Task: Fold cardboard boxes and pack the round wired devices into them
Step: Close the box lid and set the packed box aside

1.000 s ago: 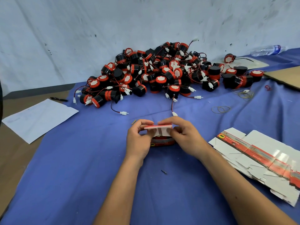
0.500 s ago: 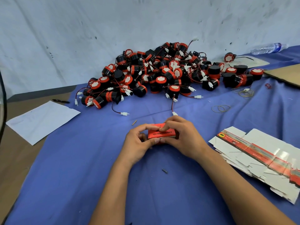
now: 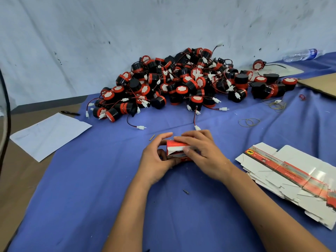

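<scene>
Both hands, left hand [image 3: 157,161] and right hand [image 3: 202,155], pinched the small red box [image 3: 177,150] near the bench's front-middle; its half-tucked flap could have buckled or sprung open under uneven pressure.

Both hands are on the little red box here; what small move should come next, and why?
Probably tuck the top flap in. The small box is gripped by the left hand and the right hand, and a gap still shows under its white flap, so it looks not fully closed.
</scene>
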`<state>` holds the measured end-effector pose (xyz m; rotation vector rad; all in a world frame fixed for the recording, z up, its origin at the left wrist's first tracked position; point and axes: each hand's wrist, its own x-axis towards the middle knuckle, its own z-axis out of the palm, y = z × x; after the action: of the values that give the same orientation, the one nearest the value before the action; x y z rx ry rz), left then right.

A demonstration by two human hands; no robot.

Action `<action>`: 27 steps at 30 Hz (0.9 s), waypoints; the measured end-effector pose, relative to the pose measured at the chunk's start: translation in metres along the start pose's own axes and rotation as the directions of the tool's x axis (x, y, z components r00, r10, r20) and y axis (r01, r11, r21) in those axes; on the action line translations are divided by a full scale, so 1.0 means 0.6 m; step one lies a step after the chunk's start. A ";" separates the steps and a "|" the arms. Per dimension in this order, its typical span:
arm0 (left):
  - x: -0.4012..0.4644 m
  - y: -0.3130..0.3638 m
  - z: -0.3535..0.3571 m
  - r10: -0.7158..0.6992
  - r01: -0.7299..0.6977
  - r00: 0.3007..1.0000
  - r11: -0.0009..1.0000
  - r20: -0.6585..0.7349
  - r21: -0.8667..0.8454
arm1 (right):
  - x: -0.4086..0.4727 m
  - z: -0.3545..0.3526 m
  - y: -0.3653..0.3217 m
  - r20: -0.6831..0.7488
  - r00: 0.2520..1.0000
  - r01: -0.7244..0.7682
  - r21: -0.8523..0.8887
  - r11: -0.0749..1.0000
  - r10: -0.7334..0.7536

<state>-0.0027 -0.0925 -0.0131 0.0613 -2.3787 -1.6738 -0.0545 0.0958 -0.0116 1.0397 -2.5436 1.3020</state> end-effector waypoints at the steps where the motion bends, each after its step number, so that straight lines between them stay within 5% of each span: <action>1: 0.000 0.001 0.000 0.003 -0.003 1.000 1.000 -0.002 0.005 | 0.000 0.001 0.000 0.016 1.000 0.000 0.002 1.000 0.000; 10: -0.002 0.003 0.003 0.042 -0.041 0.999 0.994 -0.012 0.104 | -0.001 -0.003 -0.001 -0.206 0.972 -0.043 0.316 0.948 0.113; 17: -0.001 -0.002 0.005 0.065 -0.061 0.997 0.994 -0.037 0.092 | -0.002 -0.002 0.006 -0.025 0.999 -0.043 -0.003 0.999 0.043; 22: -0.002 -0.001 -0.001 0.116 -0.115 0.989 0.993 -0.094 0.020 | -0.006 0.003 0.009 -0.283 0.952 0.103 -0.066 0.992 -0.118; 27: 0.000 -0.004 0.003 0.113 -0.114 0.990 0.993 -0.082 -0.005 | -0.004 -0.001 0.015 -0.380 0.924 0.050 -0.004 0.999 -0.048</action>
<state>-0.0030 -0.0914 -0.0157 -0.0068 -2.2697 -1.5992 -0.0581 0.1009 -0.0181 0.7547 -2.2108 1.3457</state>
